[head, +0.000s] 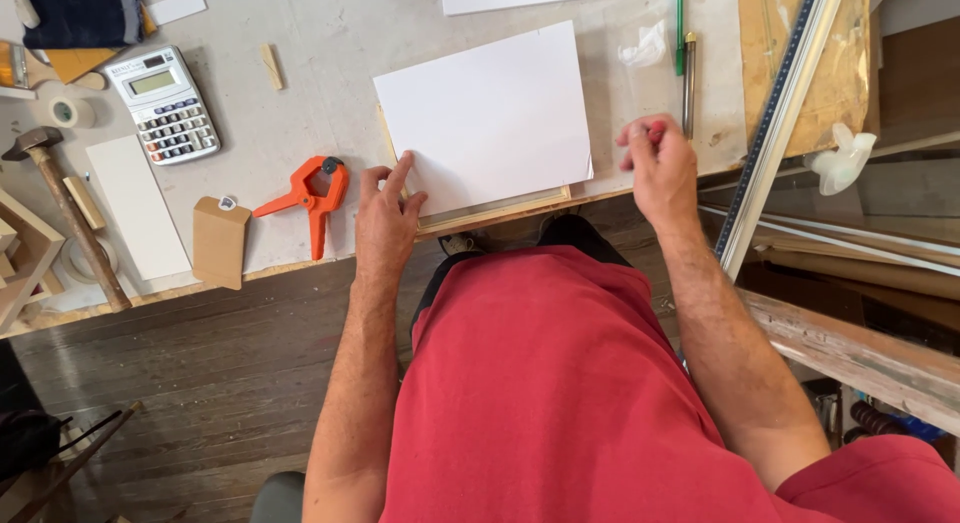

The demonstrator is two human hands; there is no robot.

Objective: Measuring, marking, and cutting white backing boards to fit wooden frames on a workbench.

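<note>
On the surface, white sheet lies over a wooden frame, roughly squared to it. Left hand presses the sheet's near-left corner, fingers spread. Right hand, right of the sheet, pinches something small and red. Orange clamp, left of the sheet, unused.
</note>
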